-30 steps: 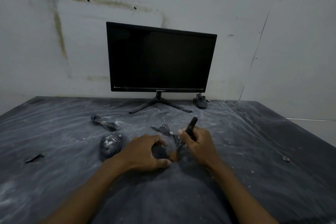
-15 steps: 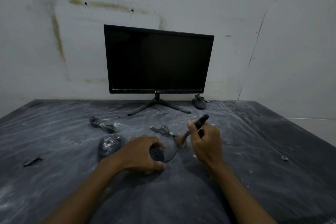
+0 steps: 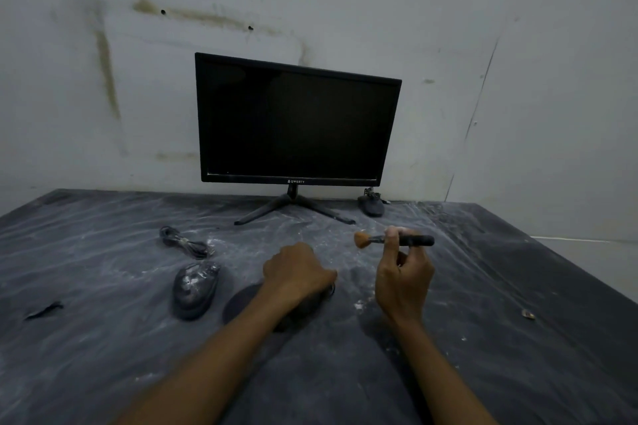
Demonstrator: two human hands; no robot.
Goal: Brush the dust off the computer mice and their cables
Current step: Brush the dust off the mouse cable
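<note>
Head view: the right hand (image 3: 402, 281) pinches a brush (image 3: 393, 239) level above the dusty table (image 3: 518, 338), bristles pointing to 9 o'clock. The left hand (image 3: 297, 272) curls over a dark mouse (image 3: 303, 307); another mouse (image 3: 195, 288) lies at its 9 o'clock.

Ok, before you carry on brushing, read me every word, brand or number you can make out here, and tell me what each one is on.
"QWERTY", with a small logo mark before it: centre of the monitor bottom bezel.
Nothing else readable: no legible print shows on the dusty mouse, the far mouse, the brush or the coiled cable.
</note>
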